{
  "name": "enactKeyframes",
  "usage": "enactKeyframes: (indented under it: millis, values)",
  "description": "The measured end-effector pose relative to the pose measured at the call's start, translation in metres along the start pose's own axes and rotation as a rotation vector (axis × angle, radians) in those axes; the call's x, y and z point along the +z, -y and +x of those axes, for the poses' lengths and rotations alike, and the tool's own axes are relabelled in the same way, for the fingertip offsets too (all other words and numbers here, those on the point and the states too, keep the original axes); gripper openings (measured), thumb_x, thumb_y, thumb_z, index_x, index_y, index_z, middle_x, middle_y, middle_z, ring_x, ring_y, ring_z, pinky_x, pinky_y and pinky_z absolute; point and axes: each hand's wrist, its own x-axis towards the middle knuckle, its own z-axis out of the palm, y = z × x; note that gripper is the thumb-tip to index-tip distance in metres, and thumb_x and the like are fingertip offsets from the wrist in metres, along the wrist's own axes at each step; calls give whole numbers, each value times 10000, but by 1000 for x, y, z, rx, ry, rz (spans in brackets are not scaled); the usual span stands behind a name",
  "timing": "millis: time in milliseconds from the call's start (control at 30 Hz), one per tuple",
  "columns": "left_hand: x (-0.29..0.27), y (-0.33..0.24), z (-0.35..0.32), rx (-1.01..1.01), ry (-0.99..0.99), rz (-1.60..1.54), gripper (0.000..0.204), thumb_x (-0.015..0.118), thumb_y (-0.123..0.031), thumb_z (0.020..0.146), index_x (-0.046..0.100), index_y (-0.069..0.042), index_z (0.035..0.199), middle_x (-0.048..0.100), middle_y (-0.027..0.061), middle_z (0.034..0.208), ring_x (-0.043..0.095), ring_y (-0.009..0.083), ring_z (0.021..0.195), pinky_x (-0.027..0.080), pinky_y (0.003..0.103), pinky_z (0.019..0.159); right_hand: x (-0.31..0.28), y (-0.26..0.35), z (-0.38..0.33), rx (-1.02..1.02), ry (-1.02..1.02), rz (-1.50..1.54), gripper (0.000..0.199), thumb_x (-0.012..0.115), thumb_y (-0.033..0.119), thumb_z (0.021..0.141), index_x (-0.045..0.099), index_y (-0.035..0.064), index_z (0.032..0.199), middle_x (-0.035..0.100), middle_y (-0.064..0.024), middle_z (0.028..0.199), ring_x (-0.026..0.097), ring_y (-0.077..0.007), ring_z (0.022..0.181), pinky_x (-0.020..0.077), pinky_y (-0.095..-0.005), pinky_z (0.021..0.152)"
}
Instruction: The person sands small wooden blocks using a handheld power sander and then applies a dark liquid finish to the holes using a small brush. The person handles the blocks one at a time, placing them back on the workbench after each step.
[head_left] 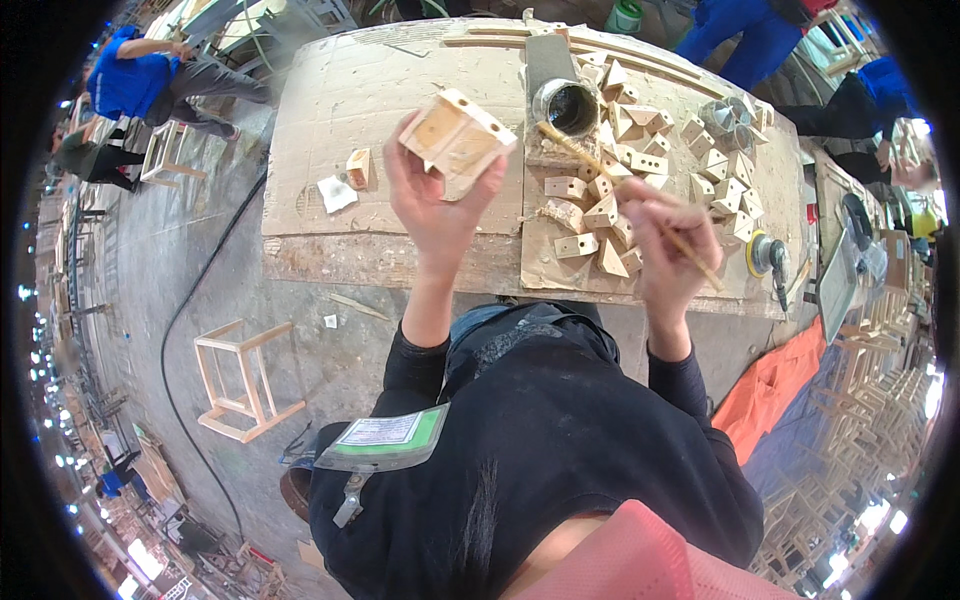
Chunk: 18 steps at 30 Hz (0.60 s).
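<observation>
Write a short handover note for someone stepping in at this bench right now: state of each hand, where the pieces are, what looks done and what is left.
Left hand: holds a wooden corner block up above the workbench.
Right hand: grips a thin wooden stick, its far tip near the open tin can.
Pieces: a pile of small drilled blocks lies right of the can; one single block sits to the left by a scrap of paper.
Done: cannot tell which blocks are treated.
Left: probably most of the pile.
</observation>
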Motion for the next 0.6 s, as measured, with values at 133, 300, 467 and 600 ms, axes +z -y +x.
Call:
enactKeyframes:
  millis: [133, 300, 467, 600]
  values:
    - [-12, 19, 9, -34, -21, 83, 733, 797, 0, 706, 377, 15, 1306, 502, 134, 1204, 540, 208, 1132, 478, 338, 981, -17, -35, 26, 210, -162, -184, 96, 695, -10, 835, 600, -26, 838, 701, -135, 805, 675, -127, 762, 535, -210, 644]
    - [-17, 36, 14, -112, 2, 112, 732, 802, -38, 718, 379, 24, 1312, 506, 134, 1207, 544, 208, 1123, 476, 343, 981, -22, -85, 41, 235, -49, -399, 143, 746, 80, 822, 630, 1, 791, 696, -55, 763, 605, -34, 664, 477, -170, 588]
    - [-28, 54, 20, -143, 47, 174, 730, 811, -74, 729, 393, 19, 1320, 509, 120, 1214, 541, 200, 1125, 465, 335, 967, -18, -108, 43, 297, -21, -475, 167, 753, 119, 818, 634, 6, 786, 668, -36, 685, 578, -34, 620, 473, -194, 567]
    - [-29, 60, 28, -197, 47, 238, 749, 826, -96, 722, 395, 13, 1325, 507, 119, 1235, 531, 208, 1145, 468, 344, 968, -17, -111, 38, 404, -13, -407, 164, 748, 114, 820, 634, 4, 775, 678, -49, 696, 621, -54, 637, 488, -212, 557]
